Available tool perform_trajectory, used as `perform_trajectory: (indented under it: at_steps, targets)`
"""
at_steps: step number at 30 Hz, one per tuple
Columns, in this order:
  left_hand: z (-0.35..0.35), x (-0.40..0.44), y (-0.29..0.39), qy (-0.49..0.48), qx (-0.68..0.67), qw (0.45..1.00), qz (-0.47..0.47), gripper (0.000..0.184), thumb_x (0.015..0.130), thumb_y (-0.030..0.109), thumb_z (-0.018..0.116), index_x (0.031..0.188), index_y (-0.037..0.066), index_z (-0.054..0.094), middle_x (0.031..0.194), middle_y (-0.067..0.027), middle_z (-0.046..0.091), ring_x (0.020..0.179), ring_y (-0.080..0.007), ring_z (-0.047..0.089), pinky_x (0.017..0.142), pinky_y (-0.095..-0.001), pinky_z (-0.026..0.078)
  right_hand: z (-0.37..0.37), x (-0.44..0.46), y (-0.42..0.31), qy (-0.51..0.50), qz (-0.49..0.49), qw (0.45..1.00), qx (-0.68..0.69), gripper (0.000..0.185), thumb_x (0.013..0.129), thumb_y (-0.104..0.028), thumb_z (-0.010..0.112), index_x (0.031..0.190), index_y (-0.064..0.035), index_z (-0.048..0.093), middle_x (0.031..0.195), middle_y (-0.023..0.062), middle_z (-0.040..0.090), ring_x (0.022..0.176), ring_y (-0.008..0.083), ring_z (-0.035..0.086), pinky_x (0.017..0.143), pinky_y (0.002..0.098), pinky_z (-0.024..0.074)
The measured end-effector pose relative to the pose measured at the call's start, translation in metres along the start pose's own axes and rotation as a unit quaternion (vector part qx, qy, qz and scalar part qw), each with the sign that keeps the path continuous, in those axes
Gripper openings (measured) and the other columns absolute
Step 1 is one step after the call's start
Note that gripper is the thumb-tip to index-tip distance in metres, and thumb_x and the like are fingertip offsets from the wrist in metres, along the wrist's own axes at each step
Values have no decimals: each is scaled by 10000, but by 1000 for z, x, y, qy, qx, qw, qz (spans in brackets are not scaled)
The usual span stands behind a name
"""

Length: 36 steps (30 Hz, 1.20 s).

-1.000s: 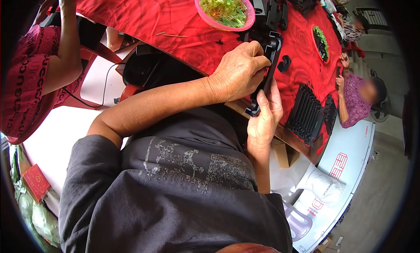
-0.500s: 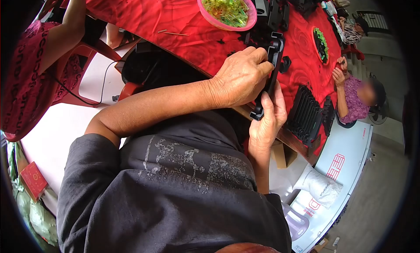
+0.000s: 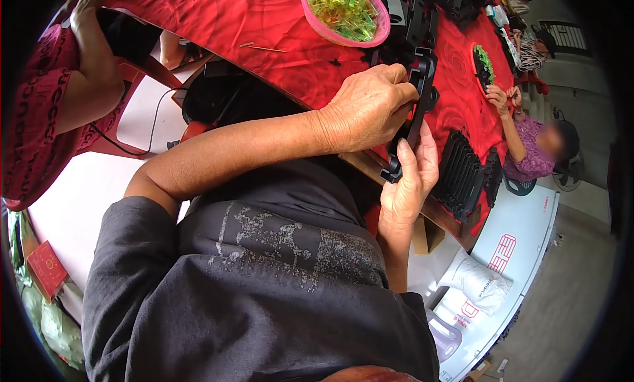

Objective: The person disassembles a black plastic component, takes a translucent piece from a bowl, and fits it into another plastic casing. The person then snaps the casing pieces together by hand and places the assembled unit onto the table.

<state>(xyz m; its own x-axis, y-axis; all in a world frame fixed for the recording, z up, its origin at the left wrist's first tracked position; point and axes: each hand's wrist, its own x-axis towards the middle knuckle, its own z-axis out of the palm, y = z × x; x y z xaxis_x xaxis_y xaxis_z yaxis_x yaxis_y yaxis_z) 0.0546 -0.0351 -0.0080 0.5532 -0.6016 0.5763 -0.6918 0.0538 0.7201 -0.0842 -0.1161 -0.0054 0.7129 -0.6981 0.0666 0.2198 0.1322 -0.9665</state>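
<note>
I see a stick [image 3: 269, 49] left of the bowl [image 3: 356, 44] of clear strips [image 3: 340, 12]. I have the left hand [image 3: 370, 108] below the bowl, fingers bunched against the part; what they pinch is hidden from me. The right hand [image 3: 411, 177] grasps that part [image 3: 415, 121], below and right of the bowl, thumb opposing fingers. Black pieces [image 3: 416, 25] lie right of the bowl. I judge this part midway, others left; which are finished I cannot tell.

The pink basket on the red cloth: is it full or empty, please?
Not empty: clear yellow-green pieces cover the inside of the pink basket, close to its visible rim. How deep they lie, I cannot tell.
</note>
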Motion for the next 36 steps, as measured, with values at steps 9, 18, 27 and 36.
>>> perform_trajectory:
  at_steps: [9,18,27,36]
  targets:
    - [0,2,4,-4,-16,1000,-9,238,781,71,691,1008,1,670,936,-137,604,905,-327,627,755,-416,528,-8,7,-15,-33,26,999,-23,542,856,98,628,1369,64,454,1302,149,573,1153,173,582,989,298,466]
    - [-1,-8,6,19,-78,996,-27,239,784,29,685,1020,11,651,929,-136,595,856,-326,636,725,-397,530,-3,6,-29,-77,32,994,-71,634,846,82,643,1429,66,393,1300,127,569,1095,139,597,920,260,493]
    - [2,-16,5,32,-131,990,-38,259,803,-6,668,1058,22,635,944,-131,595,872,-315,640,734,-391,529,-4,6,-35,-83,81,993,-30,648,834,60,632,1433,71,385,1256,117,592,1039,128,617,888,259,509]
    - [2,-21,11,23,-129,991,-29,353,806,19,674,1152,28,606,995,-148,581,902,-347,630,740,-409,529,-11,7,-36,-81,77,993,-34,643,835,10,636,1425,81,393,1259,125,594,1053,135,616,902,251,498]
